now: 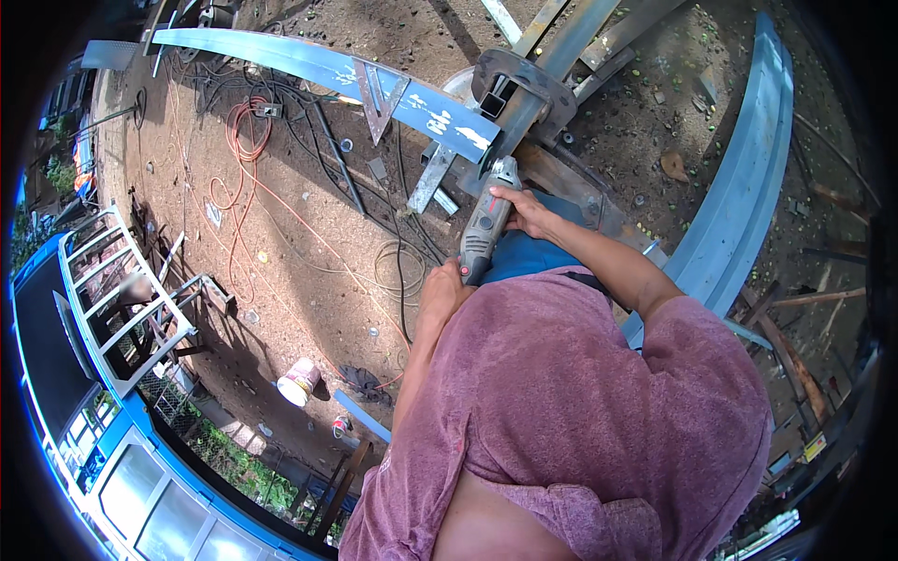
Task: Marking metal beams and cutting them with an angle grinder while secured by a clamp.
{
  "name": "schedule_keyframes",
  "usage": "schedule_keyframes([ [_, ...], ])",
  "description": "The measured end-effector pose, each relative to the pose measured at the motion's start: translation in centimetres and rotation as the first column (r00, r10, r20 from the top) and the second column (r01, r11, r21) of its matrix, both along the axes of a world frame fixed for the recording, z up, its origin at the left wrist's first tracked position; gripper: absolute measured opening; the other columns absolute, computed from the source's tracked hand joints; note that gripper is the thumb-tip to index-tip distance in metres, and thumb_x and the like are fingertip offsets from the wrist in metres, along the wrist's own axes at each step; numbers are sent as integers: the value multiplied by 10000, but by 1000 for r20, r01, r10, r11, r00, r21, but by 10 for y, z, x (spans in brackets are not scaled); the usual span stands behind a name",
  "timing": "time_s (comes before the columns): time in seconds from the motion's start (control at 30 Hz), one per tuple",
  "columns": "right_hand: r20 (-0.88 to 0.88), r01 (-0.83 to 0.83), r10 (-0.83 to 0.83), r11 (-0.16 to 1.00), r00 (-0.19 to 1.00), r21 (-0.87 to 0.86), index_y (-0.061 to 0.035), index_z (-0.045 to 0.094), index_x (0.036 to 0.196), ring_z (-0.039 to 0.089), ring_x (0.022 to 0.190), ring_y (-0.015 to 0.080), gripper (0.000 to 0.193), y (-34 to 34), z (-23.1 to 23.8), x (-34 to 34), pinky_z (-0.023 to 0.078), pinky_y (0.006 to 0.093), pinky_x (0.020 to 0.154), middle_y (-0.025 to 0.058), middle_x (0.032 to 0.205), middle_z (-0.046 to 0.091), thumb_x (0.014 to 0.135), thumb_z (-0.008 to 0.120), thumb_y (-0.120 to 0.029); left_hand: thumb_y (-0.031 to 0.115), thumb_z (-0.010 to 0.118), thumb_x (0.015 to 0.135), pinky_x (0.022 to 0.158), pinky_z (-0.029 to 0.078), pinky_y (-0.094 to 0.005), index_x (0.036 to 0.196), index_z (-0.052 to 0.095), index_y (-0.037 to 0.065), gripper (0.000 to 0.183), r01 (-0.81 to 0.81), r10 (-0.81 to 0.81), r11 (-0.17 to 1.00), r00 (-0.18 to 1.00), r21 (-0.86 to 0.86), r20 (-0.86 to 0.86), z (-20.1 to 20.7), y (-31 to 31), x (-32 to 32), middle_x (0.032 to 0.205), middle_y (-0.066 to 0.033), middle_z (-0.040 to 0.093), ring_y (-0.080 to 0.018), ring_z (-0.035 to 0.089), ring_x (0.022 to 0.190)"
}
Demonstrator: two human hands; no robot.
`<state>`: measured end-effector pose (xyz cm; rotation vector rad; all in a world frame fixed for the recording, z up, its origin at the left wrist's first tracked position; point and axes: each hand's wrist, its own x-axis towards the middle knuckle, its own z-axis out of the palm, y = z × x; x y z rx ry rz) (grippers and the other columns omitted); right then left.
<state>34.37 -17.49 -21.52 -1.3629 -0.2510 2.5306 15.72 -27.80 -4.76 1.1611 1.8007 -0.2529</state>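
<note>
A grey angle grinder [484,224] slants away from my body, with both of my hands on it. My left hand [441,292] is closed round its rear end. Farther forward, my right hand [526,211] grips the body just behind the metal head, thumb lying across the top. The grinder's head is close to the near end of a long blue-grey metal beam [421,105]; its disc is hidden, so I cannot tell whether it touches. A triangular metal set square [376,96] lies across that beam. Beyond the head stands a rusty steel flange [552,89] around a pipe.
Another long blue-grey metal beam [728,206] curves along the right. Orange hose [245,140] and dark cables [313,117] run over the dirt floor. A white bucket [298,383] lies tipped at lower left, near a blue vehicle [140,449] with a white ladder-like frame [126,294].
</note>
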Motion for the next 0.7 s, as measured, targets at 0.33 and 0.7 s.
schedule_keyframes([
  [0.33, 15, 50, -50, 999, 999, 1, 9, 581, 1226, 679, 1018, 310, 661, 14, -9, 6, 539, 525, 910, 175, 1110, 676, 795, 774, -454, 250, 713, 734, 915, 514, -478, 1229, 605, -62, 596, 13, -13, 999, 1000, 32, -8, 4, 19, 5, 1065, -317, 674, -428, 655, 1036],
  [0.7, 25, 61, -62, 997, 998, 50, -6, 583, 1209, 685, 988, 312, 636, 29, -5, 12, 552, 526, 888, 156, 1105, 679, 795, 775, -449, 258, 714, 734, 918, 520, -471, 1271, 609, -14, 611, 72, -71, 992, 997, 102, -18, -8, 24, 5, 1069, -300, 683, -408, 664, 1048],
])
